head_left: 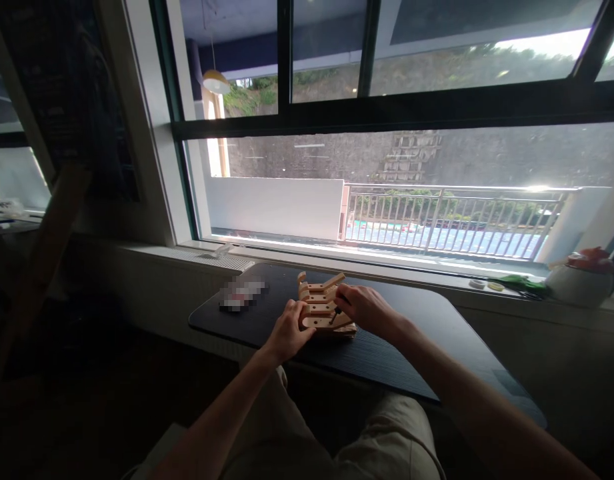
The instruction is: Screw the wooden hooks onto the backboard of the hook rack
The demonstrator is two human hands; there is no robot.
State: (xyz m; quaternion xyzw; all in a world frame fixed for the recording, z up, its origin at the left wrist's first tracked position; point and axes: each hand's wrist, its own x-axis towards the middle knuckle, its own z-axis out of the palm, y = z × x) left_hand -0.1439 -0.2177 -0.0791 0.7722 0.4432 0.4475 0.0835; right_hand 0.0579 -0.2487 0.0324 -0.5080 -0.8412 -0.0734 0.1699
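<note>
We see left hand [289,329] clasping wooden rack [323,310]; right hand [363,307], curled closed, holds dark tool [337,311]; dim poster [94,100] illegible.

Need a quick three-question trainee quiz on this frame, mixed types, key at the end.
1. Which hand holds the dark tool over the wooden rack?
2. True or false: the wooden rack stands on the windowsill.
3. Fill in: beyond the window, a metal ____ stands to the right of the white wall.

Key:
1. The right hand.
2. False; it is on the table.
3. Railing.
</note>
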